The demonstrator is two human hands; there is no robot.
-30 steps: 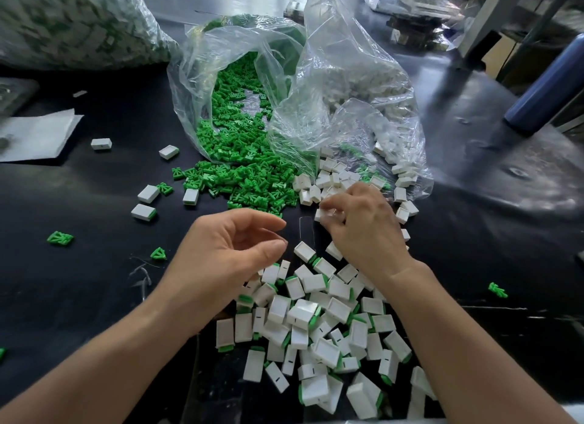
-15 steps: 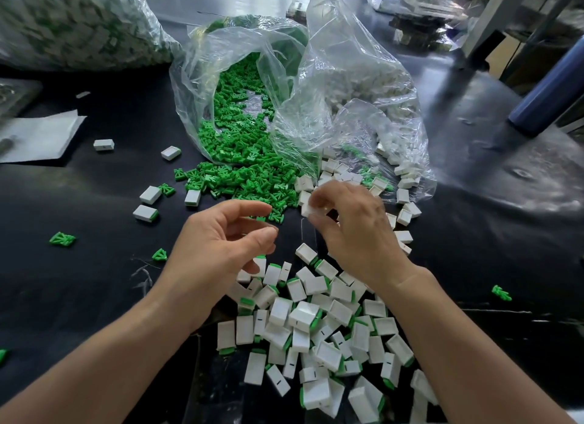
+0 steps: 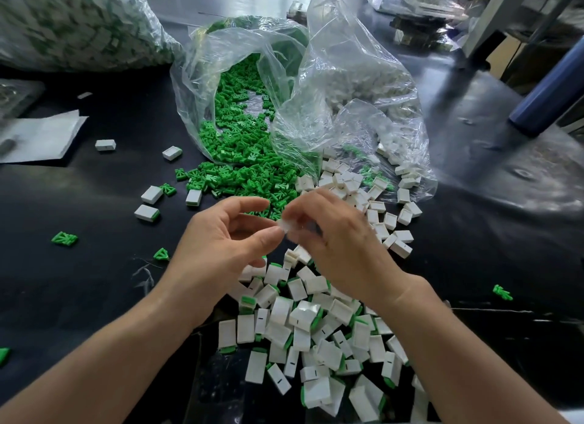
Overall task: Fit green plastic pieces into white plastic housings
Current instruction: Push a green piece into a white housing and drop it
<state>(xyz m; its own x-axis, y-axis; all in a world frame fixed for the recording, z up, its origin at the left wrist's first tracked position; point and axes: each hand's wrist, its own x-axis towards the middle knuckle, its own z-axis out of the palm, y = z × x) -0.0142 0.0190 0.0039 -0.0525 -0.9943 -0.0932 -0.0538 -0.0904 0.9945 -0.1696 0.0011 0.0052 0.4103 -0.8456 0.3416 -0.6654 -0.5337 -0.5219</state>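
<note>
**What Is Lying Where**

The left hand (image 3: 218,249) and right hand (image 3: 341,246) are meeting over the desk (image 3: 94,281), a housing (image 3: 286,226) sitting between them. A bag of inserts (image 3: 202,60) is lying at twelve o'clock, a bag of housings (image 3: 363,85) touching it at one. Fitted housings (image 3: 309,329) are lying heaped at six. A paper sheet (image 3: 41,136) is lying at ten.

Bright, w/ light from far side; white glare on glossy desk (image 3: 521,177) and plastic bags (image 3: 347,85). Motion blur on right hand (image 3: 344,246); edges bent, smeared.

Small-parts assembly workshop. Indicated by black bench (image 3: 79,297), clear bulk bags (image 3: 341,60) of green pieces (image 3: 243,145) and white housings (image 3: 363,85), filled sack (image 3: 72,22) upper left, machine frame (image 3: 493,16) upper right.
</note>
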